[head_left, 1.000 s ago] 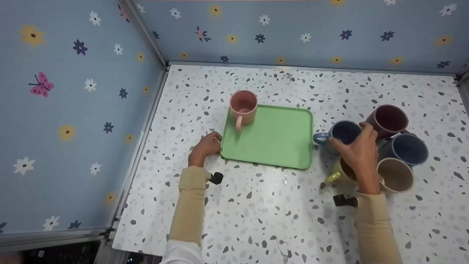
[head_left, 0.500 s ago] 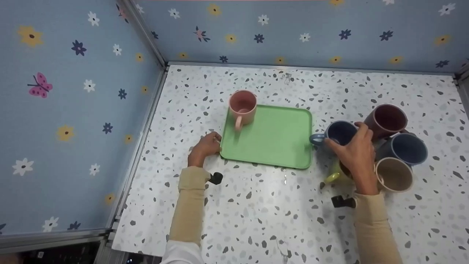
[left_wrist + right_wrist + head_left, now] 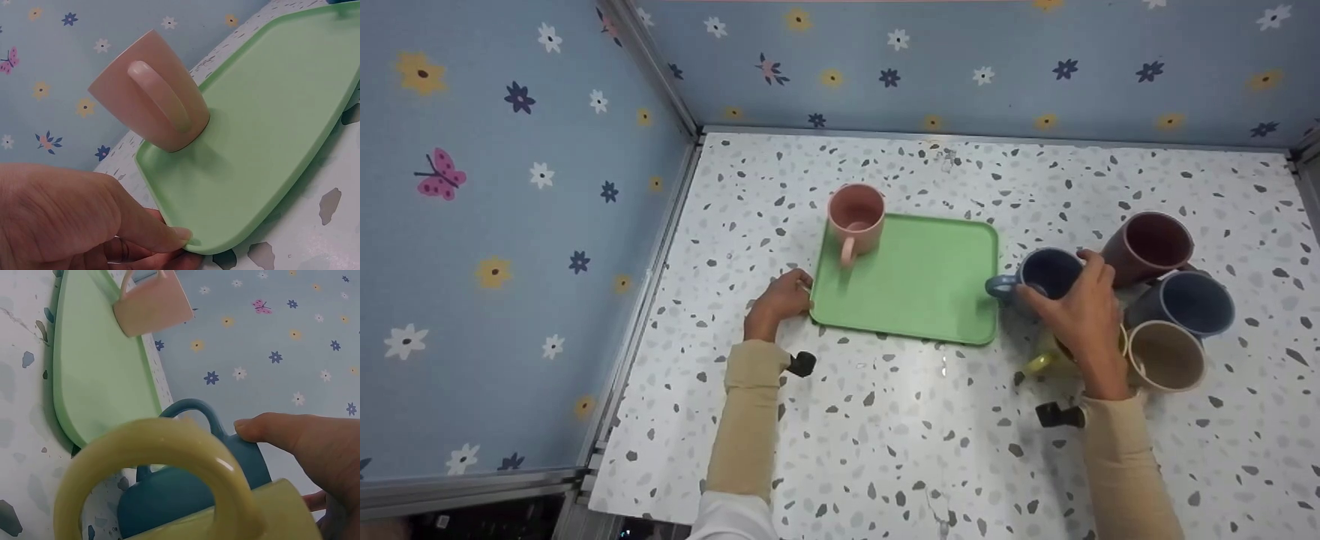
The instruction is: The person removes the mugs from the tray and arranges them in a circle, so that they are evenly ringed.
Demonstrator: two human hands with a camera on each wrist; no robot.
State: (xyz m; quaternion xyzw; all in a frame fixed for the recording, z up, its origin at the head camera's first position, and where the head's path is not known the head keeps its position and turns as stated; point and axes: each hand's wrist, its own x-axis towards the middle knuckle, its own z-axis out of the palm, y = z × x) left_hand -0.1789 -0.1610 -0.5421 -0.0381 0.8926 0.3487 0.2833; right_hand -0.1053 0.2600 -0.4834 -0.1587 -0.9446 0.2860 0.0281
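Note:
My left hand (image 3: 781,301) pinches the near-left corner of a green tray (image 3: 915,300); in the left wrist view its thumb (image 3: 174,237) lies on the rim, other fingers below. A pink mug (image 3: 856,225) stands upright at the tray's far-left corner. My right hand (image 3: 1084,311) grips a blue mug (image 3: 1046,274) by its wall, thumb on the near side, fingers at the far rim. That mug's handle (image 3: 1001,286) points left and overlaps the tray's right edge. A yellow mug (image 3: 169,433) sits close under the right hand, partly hidden by it in the head view.
A maroon mug (image 3: 1147,247), a second blue mug (image 3: 1192,304) and a beige mug (image 3: 1166,356) cluster right of my right hand. The speckled table (image 3: 885,435) meets flowered walls (image 3: 855,67) at the back and left.
My right hand has moved slightly left with the blue mug, away from the maroon mug and toward the tray. The left hand and tray have stayed put.

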